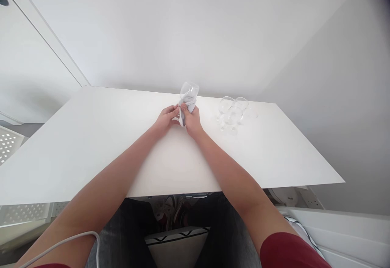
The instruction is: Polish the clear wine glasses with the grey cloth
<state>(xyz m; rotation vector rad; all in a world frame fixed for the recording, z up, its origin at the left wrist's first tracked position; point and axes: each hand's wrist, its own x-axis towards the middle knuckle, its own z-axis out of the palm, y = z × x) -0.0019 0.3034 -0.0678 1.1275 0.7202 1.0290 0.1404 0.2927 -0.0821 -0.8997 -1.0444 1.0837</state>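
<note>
A clear glass (189, 89) is held tilted above the white table (170, 166), its bowl pointing away from me. A light grey-white cloth (182, 118) is wrapped about its lower part and hangs down between my hands. My right hand (193, 121) is closed round the cloth and the glass, thumb on the near side. My left hand (167, 118) is closed at the cloth's left edge, with thumb and fingers pinching it. The glass's lower end is hidden by the cloth and fingers.
Three clear glasses (233, 115) stand close together on the table, right of my hands. The wall (170, 32) rises behind the table's far edge. A white cable (76, 235) lies across my left forearm. White perforated baskets (9, 144) are at the left.
</note>
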